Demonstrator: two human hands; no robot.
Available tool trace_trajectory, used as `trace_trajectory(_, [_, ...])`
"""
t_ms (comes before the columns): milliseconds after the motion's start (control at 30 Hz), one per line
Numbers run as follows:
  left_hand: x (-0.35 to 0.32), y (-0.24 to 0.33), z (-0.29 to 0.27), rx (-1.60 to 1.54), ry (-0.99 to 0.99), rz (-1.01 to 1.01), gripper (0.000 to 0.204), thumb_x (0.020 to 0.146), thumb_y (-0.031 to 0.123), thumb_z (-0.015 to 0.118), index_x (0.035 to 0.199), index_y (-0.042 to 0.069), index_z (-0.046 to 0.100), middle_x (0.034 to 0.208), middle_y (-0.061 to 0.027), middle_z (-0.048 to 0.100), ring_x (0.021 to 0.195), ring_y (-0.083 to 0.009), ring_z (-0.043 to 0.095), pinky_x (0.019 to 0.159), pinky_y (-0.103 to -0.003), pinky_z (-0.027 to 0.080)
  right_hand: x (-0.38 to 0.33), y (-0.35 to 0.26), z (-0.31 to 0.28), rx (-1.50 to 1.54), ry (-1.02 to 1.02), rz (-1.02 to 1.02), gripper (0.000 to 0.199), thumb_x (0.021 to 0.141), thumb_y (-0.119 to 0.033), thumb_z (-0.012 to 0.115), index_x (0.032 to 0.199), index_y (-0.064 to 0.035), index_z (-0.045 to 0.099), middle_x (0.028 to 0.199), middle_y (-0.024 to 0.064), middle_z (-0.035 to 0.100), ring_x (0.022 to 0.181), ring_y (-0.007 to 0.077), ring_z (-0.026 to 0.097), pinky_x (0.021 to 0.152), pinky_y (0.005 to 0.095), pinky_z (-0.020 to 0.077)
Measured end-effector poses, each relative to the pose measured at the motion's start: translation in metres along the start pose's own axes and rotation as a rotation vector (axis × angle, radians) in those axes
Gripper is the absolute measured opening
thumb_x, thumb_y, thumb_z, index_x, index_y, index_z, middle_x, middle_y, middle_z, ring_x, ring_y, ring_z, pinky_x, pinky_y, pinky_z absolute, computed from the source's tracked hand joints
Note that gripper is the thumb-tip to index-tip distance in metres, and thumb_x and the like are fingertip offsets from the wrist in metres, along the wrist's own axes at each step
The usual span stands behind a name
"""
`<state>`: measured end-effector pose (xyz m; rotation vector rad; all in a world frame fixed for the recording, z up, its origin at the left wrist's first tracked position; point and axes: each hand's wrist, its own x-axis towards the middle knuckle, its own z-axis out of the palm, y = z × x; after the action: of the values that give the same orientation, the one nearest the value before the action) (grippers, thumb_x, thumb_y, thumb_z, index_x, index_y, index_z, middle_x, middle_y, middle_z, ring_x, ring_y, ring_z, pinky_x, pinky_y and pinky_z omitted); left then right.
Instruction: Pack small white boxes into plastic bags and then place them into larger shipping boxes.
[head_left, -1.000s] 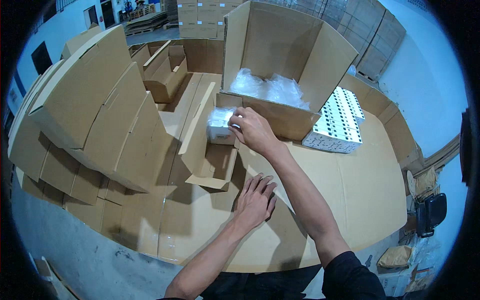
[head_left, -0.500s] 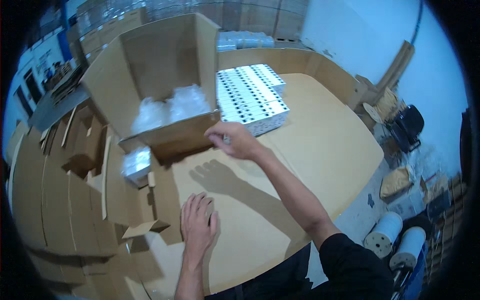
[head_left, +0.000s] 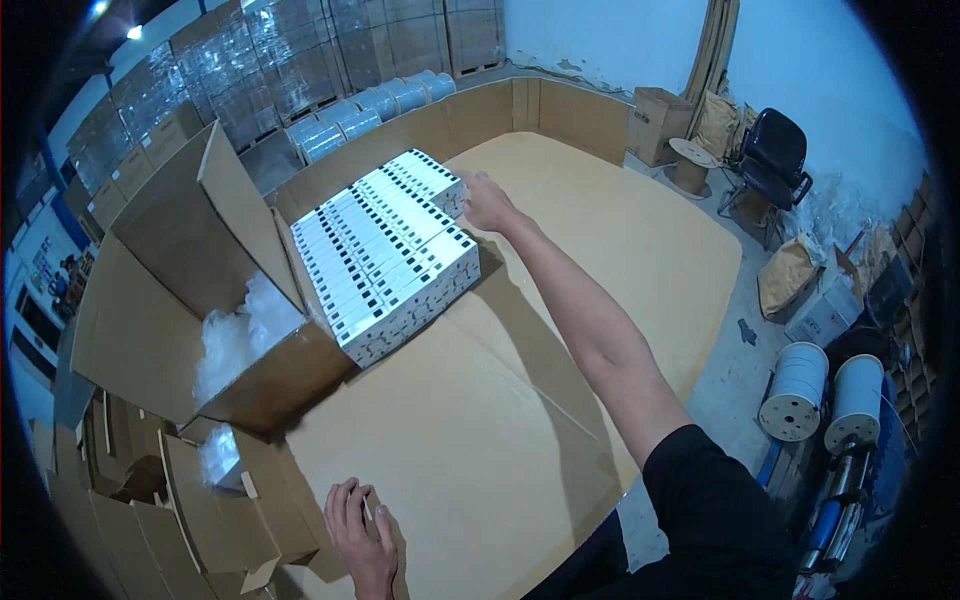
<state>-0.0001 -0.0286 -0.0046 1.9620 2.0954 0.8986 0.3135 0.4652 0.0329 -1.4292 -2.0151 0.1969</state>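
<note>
My right hand (head_left: 488,205) is stretched far across the table, at the far right end of a block of white boxes (head_left: 390,262). Its bent fingertips are beside the last box, and whether they touch it is hard to see. The boxes are slim, stand packed side by side in rows, and carry small dark marks on top. My left hand (head_left: 362,540) rests near the table's front left with fingers spread and slightly bent, holding nothing. Left of the white boxes stands an open carton (head_left: 285,385) with clear plastic bags (head_left: 245,335) inside.
The brown tabletop (head_left: 480,400) has a raised cardboard edge (head_left: 580,120) at the back. A lower open carton (head_left: 235,525) at the left holds a plastic-wrapped item (head_left: 220,458). Beyond the table's right side are a black chair (head_left: 775,155) and white cable reels (head_left: 795,390).
My right hand has moved from beside the open carton to the far end of the white boxes. The view has turned right; my left hand still rests on the table.
</note>
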Motion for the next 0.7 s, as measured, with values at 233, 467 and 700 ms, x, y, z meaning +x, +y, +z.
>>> trace_trajectory(233, [0.004, -0.007, -0.007, 0.125, 0.083, 0.143, 0.026, 0.098, 0.014, 0.058, 0.12, 0.0, 0.064, 0.129, -0.0206, 0.062, 0.122, -0.0417, 0.056, 0.104, -0.051, 0.045, 0.002, -0.026, 0.023, 0.019, -0.113, 0.148, 0.069, 0.089, -0.007, 0.064, 0.151, -0.0242, 0.04, 0.138, 0.0214, 0.046, 0.124, 0.0417, 0.057, 0.104, 0.0476, 0.049])
trace_trajectory(467, [0.008, -0.002, -0.007, 0.127, 0.089, 0.129, 0.025, 0.097, 0.011, 0.058, 0.119, 0.0, 0.064, 0.128, -0.0213, 0.062, 0.122, -0.042, 0.056, 0.103, -0.05, 0.046, 0.0, -0.024, 0.032, 0.158, 0.043, 0.19, 0.061, 0.086, -0.002, 0.066, 0.141, -0.0207, 0.046, 0.136, 0.0215, 0.046, 0.122, 0.0444, 0.057, 0.103, 0.0497, 0.0493])
trace_trajectory(700, [0.002, -0.006, 0.005, -0.001, 0.02, -0.049, 0.029, 0.087, 0.005, 0.063, 0.116, 0.003, 0.062, 0.13, -0.0167, 0.058, 0.132, -0.0408, 0.048, 0.112, -0.053, 0.036, -0.017, -0.005, 0.034, 0.334, 0.097, 0.074, 0.032, 0.086, 0.006, 0.061, 0.115, -0.0071, 0.063, 0.121, 0.019, 0.057, 0.111, 0.0387, 0.059, 0.095, 0.0452, 0.0491])
